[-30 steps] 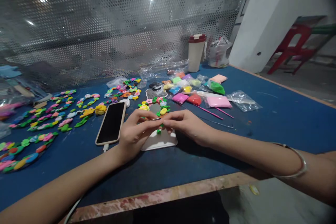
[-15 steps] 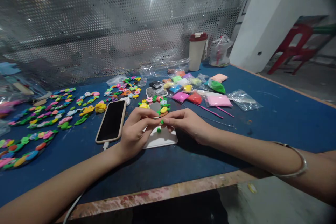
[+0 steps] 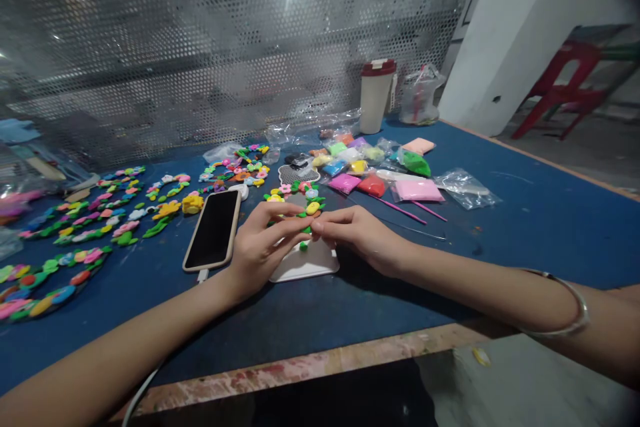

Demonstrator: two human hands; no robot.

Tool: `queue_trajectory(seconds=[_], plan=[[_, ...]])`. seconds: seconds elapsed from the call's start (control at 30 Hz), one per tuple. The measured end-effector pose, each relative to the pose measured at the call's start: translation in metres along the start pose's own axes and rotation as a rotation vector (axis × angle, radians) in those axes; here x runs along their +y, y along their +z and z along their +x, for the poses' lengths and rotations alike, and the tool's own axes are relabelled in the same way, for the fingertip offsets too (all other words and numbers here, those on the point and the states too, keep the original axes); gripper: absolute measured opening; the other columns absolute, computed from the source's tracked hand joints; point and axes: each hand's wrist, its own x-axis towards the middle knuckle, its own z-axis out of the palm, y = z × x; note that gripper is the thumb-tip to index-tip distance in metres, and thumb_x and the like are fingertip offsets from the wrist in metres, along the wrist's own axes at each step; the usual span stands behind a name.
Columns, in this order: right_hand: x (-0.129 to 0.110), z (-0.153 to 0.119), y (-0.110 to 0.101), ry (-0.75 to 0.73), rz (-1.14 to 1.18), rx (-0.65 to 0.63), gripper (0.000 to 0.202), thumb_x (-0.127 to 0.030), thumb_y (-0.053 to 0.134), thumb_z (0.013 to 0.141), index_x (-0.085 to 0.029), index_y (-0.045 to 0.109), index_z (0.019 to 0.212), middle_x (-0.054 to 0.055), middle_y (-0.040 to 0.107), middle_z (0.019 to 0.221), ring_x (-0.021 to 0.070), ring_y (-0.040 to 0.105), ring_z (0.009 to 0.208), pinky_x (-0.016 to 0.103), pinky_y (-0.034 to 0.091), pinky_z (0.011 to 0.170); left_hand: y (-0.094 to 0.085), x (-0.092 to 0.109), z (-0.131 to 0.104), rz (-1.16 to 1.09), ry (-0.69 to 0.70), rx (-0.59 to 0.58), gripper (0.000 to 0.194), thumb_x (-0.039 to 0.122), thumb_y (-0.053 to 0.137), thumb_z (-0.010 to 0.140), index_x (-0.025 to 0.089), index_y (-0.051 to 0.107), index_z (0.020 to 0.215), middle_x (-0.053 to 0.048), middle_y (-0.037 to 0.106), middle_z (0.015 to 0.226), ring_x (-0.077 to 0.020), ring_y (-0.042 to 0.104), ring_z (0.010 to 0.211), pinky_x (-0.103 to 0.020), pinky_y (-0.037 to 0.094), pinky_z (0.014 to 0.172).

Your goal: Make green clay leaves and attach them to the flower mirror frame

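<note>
My left hand (image 3: 257, 243) and my right hand (image 3: 357, 235) meet fingertip to fingertip over a white board (image 3: 306, 267). Between their closed fingertips is a small piece of green clay (image 3: 307, 229), mostly covered by the fingers. Another small green clay bit (image 3: 303, 247) shows just below, over the board. Right behind the fingers lies a ring of clay flowers and leaves (image 3: 312, 194), partly hidden by my left hand; a yellow oval clay piece (image 3: 313, 209) sits on its near right side.
A phone (image 3: 213, 230) with a cable lies left of my left hand. Several clay-decorated rings (image 3: 70, 267) spread across the left. Bagged coloured clay (image 3: 373, 185), pink sticks (image 3: 403, 211) and a lidded cup (image 3: 376, 97) are behind and right on the blue table (image 3: 525, 233).
My fingertips have shifted slightly and now cover more of the green clay piece. Both hands stay together over the white board.
</note>
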Motion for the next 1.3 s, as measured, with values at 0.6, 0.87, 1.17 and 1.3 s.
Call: queue_trajectory(seconds=[0.6,0.87,1.17,1.3], plan=[[0.0004,-0.0026,0.0061,0.167,0.175,-0.064,0.021,-0.017,0.062,0.063,-0.013,0.073,0.081,-0.001,0.057,0.058,0.0082,0.038,0.05,0.024,0.025,0.049,0.0,0.0077,0.0031,0.068,0.103,0.033,0.007,0.016,0.056,0.083,0.02,0.056,0.088,-0.005,0.058,0.095,-0.018,0.058,0.09,-0.032,0.052,0.079],[-0.0055,-0.0061,0.0067,0.141,0.192,-0.171,0.017,-0.019,0.059,0.062,-0.015,0.068,0.077,-0.002,0.052,0.063,0.0087,0.04,0.053,0.024,0.031,0.053,-0.0004,0.0093,0.0018,0.098,0.137,0.009,0.008,0.022,0.056,0.088,0.022,0.058,0.096,-0.005,0.059,0.097,-0.0173,0.06,0.088,-0.031,0.053,0.078],[-0.002,-0.0039,0.0041,0.009,0.037,-0.077,0.017,-0.032,0.071,0.072,-0.016,0.067,0.078,-0.004,0.051,0.064,0.0094,0.037,0.057,0.025,0.023,0.053,-0.0001,0.0062,0.0009,0.112,0.112,0.027,0.021,0.028,0.063,0.086,0.025,0.06,0.106,-0.004,0.056,0.103,-0.0162,0.059,0.091,-0.031,0.052,0.081],[-0.0016,-0.0028,0.0015,-0.013,0.021,-0.062,0.022,-0.038,0.064,0.08,-0.017,0.06,0.075,-0.006,0.043,0.062,0.0088,0.034,0.055,0.025,0.022,0.052,0.0006,0.0035,0.0027,0.101,0.067,0.032,0.03,0.032,0.067,0.082,0.022,0.058,0.109,-0.006,0.053,0.104,-0.0189,0.056,0.097,-0.034,0.051,0.086]])
